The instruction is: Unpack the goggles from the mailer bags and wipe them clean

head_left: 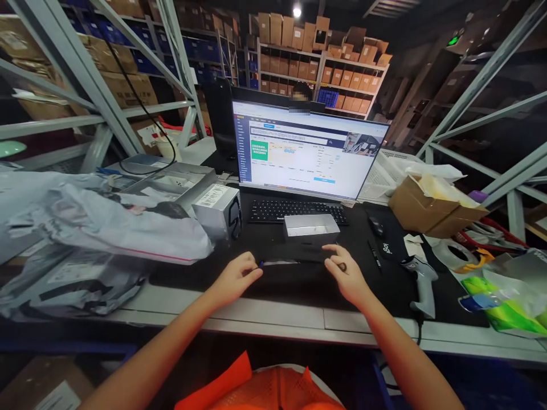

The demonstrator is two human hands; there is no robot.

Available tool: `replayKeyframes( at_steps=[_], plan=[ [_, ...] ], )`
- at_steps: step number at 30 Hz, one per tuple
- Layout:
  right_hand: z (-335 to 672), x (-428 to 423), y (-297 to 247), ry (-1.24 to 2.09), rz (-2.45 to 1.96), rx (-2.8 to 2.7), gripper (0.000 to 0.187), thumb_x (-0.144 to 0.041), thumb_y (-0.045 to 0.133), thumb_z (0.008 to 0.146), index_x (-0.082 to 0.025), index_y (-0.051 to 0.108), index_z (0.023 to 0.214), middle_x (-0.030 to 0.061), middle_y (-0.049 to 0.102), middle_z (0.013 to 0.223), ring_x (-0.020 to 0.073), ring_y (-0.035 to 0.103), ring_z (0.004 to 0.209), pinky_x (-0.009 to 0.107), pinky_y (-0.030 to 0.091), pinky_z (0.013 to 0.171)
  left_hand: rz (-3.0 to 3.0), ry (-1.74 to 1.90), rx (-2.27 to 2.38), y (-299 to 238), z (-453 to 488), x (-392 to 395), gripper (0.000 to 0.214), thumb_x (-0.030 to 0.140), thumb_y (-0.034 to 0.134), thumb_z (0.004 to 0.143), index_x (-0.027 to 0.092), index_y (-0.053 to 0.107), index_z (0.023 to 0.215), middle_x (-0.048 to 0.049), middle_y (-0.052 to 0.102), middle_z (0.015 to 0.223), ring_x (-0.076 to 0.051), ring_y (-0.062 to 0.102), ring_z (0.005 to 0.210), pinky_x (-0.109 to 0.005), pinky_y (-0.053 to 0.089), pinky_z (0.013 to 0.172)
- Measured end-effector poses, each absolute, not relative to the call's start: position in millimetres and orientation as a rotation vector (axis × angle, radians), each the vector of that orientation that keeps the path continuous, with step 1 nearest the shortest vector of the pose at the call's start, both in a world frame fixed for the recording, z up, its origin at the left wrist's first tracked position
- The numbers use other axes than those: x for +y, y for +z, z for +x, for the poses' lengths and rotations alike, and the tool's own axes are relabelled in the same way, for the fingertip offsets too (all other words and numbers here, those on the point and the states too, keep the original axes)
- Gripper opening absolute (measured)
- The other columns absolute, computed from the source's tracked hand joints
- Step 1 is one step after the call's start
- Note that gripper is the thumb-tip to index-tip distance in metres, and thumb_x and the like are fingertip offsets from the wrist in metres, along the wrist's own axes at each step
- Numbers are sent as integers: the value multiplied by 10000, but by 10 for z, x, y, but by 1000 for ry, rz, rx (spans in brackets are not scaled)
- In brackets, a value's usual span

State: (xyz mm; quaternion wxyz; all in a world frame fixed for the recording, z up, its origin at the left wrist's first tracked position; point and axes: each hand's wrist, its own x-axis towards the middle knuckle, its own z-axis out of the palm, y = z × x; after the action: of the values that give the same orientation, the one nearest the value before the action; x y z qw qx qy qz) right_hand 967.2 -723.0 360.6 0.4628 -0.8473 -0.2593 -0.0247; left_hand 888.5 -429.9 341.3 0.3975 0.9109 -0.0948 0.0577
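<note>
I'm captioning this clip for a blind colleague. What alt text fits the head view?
Two bare hands, left hand and right hand, grip the ends of a flat black item on a dark desk mat. Behind it sit an open grey box, a keyboard and a lit monitor; a barcode scanner lies to the right.

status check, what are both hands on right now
Left hand and right hand pinch the ends of a flat black item on the black desk mat. Open grey cardboard box sits just behind. Grey barcode scanner lies right.
</note>
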Motion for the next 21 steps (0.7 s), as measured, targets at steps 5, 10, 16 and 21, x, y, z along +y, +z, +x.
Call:
replayKeyframes(
  at_steps=[5,10,16,21],
  plan=[
    [9609,-7243,3474,-83,-1938,-518,384,-442,478,965,-205,581,680,112,622,1193,252,592,1109,390,438,977,2380,453,-432,3448,8901,-4653,225,369,641,874,178,673,761,-119,530,1294,-296,483,1222,-478,390,1048],
    [9607,-7430,3179,90,-1956,-426,416,-526,558,896,-206,569,631,102,679,1074,264,623,1003,371,472,872,2134,626,-505,3421,8815,-4813,425,325,562,923,168,522,530,-105,635,1090,-248,543,1134,-443,438,1012],
    [9574,-7521,2996,128,-2079,-482,444,-514,469,919,-209,533,602,142,657,1166,307,614,1100,471,451,1002,2252,532,-414,3388,8738,-4818,395,249,479,954,186,631,595,-57,585,1376,-290,408,1364,-528,331,1109],
    [9453,-7476,3292,-127,-2200,-616,179,-335,543,923,-204,647,986,159,537,1382,312,503,1309,539,413,1094,2336,340,-197,3353,8803,-4908,122,262,595,874,184,689,874,-124,447,1521,-340,303,1459,-588,284,1155]
  ],
)
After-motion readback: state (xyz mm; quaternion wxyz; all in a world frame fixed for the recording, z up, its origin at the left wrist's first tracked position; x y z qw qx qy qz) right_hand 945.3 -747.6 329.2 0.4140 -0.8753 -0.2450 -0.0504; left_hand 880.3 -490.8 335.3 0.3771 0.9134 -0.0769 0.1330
